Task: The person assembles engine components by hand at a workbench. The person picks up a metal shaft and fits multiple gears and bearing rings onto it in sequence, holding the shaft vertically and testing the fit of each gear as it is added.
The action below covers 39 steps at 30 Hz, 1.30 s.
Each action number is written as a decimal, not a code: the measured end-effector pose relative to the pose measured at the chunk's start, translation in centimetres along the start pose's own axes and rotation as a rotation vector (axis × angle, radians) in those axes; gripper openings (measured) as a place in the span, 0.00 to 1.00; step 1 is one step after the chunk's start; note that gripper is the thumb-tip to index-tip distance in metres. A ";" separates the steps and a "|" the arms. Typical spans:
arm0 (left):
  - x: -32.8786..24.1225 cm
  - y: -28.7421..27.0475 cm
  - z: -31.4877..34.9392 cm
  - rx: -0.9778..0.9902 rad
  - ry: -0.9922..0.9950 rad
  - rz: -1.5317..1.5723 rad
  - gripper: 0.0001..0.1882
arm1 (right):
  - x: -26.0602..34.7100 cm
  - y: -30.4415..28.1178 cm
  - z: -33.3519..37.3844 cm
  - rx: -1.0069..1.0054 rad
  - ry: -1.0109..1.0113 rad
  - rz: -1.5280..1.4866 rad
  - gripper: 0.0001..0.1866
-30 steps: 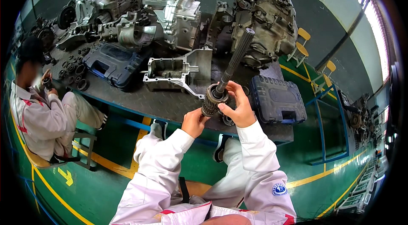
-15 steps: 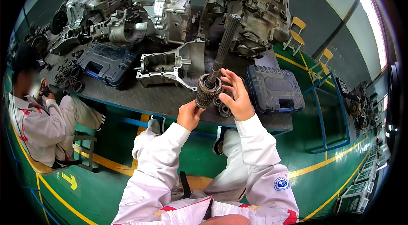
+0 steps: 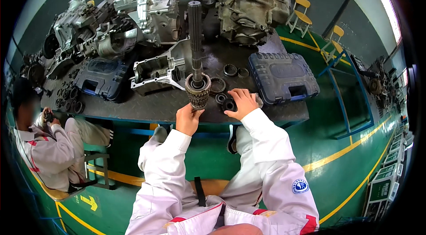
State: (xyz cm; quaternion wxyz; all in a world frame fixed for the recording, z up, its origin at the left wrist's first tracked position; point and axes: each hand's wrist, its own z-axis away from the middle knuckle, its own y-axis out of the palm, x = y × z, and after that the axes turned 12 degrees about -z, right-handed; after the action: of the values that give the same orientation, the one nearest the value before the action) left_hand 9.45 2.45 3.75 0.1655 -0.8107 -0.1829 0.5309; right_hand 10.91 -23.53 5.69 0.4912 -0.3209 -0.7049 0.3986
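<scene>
My left hand (image 3: 188, 118) is closed round the bottom end of a splined gear shaft (image 3: 195, 26), which stands upright at the bench's near edge. A stack of toothed gears (image 3: 198, 90) sits on its lower part. To the right of it, my right hand (image 3: 243, 103) has its fingers closed on a small dark ring-shaped gear (image 3: 229, 105) at the bench top. A small bearing-like ring (image 3: 220, 97) lies beside that gear. Behind them are a larger toothed ring (image 3: 217, 85) and two dark rings, one of them a thick ring (image 3: 230, 70).
An open metal housing (image 3: 155, 71) lies left of the shaft. Dark plastic cases flank the work, one right (image 3: 284, 77) and one left (image 3: 103, 77). Large gearbox casings (image 3: 250, 8) stand behind. A seated co-worker (image 3: 49, 146) is at the left, holding a small dark part.
My right hand has left the shaft and come down onto the small dark gear. The shaft, in my left hand, now stands more upright. The view has shifted, showing more rings.
</scene>
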 end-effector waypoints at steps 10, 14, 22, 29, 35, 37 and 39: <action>-0.1 0.4 0.4 -0.011 -0.026 -0.016 0.08 | 0.4 -0.1 0.6 0.152 0.146 0.031 0.44; -0.6 0.1 0.5 0.011 -0.048 -0.066 0.08 | -0.3 -0.1 0.7 0.131 0.146 0.048 0.46; -1.0 0.1 0.2 -0.021 -0.013 -0.026 0.09 | 1.3 1.4 -0.3 0.120 0.082 0.240 0.44; -0.6 0.0 0.4 -0.013 -0.012 -0.042 0.08 | 2.3 1.7 -0.5 0.156 0.192 0.332 0.42; -0.3 -0.5 0.7 -0.016 -0.037 -0.079 0.09 | 2.4 1.0 -0.2 -0.062 0.066 0.216 0.36; -0.6 -0.6 0.9 -0.018 -0.045 -0.071 0.09 | 1.9 0.4 -0.2 -0.085 0.280 -0.330 0.35; -1.1 0.4 0.2 -0.003 -0.023 -0.065 0.09 | -1.1 -1.2 -0.4 -0.154 0.335 -0.905 0.30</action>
State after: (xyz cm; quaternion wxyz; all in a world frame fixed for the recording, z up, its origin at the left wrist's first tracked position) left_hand 8.88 1.61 4.38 0.1793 -0.7983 -0.2121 0.5344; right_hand 11.55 -24.99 6.34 0.6965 -0.0775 -0.7125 0.0345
